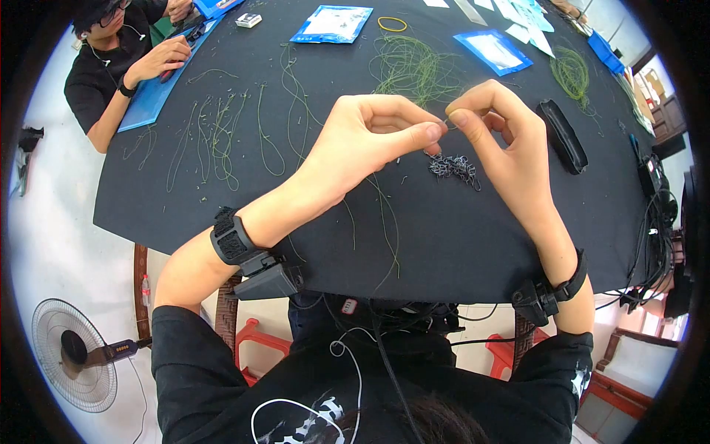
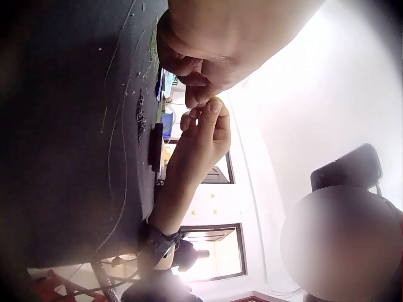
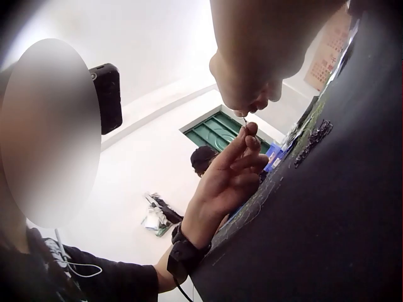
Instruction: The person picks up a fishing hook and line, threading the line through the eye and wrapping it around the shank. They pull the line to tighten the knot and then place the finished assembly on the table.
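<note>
My left hand (image 1: 370, 133) pinches a small dark hook-like piece (image 3: 245, 120) between thumb and fingers. My right hand (image 1: 506, 140) meets it at the fingertips, thumb and index finger pinched together on what looks like thin line, mostly hidden by the fingers. Below the left palm, thin green line (image 1: 382, 211) trails over the black table (image 1: 458, 244) toward its near edge. Just under the hands lies a heap of small dark metal hooks (image 1: 452, 170).
A tangle of green line (image 1: 414, 70) and a coil (image 1: 569, 72) lie farther back. Cut lengths (image 1: 218, 140) spread at left. Blue-white packets (image 1: 333, 24), a yellow band (image 1: 392, 24) and a black case (image 1: 562, 137) lie around. Another person (image 1: 111, 66) works at the far left.
</note>
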Demonstrator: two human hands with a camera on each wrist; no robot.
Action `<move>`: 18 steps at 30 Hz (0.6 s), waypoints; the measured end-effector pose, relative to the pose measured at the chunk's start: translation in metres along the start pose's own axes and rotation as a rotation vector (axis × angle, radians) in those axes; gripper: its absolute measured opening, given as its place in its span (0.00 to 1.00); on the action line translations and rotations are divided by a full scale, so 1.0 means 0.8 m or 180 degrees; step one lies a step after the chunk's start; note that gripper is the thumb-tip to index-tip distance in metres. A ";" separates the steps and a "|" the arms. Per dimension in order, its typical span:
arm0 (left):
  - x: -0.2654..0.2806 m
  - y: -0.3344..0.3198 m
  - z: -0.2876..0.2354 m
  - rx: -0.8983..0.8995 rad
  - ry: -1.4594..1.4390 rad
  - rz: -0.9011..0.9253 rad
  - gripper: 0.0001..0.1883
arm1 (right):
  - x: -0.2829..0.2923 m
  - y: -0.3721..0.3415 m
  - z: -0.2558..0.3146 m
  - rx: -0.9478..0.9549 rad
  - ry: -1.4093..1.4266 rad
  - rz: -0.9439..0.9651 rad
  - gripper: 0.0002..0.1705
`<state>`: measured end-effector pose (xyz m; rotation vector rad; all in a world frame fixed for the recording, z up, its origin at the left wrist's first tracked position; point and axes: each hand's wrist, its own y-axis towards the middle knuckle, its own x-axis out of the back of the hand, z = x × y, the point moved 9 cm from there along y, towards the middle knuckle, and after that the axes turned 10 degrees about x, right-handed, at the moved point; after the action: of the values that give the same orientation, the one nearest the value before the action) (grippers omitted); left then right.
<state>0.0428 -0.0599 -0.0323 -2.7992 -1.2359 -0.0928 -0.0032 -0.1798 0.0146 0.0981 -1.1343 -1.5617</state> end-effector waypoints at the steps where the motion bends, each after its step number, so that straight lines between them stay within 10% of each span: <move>1: 0.000 0.000 0.000 -0.0009 -0.0035 -0.0006 0.12 | 0.000 0.000 0.000 -0.0001 -0.0001 -0.0001 0.05; 18: 0.008 0.006 -0.005 0.0099 0.0022 -0.0119 0.08 | -0.007 -0.001 -0.021 -0.0524 0.0709 0.0061 0.07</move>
<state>0.0507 -0.0592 -0.0277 -2.7478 -1.2774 -0.0848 0.0087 -0.1853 0.0024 0.1466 -0.8280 -1.5782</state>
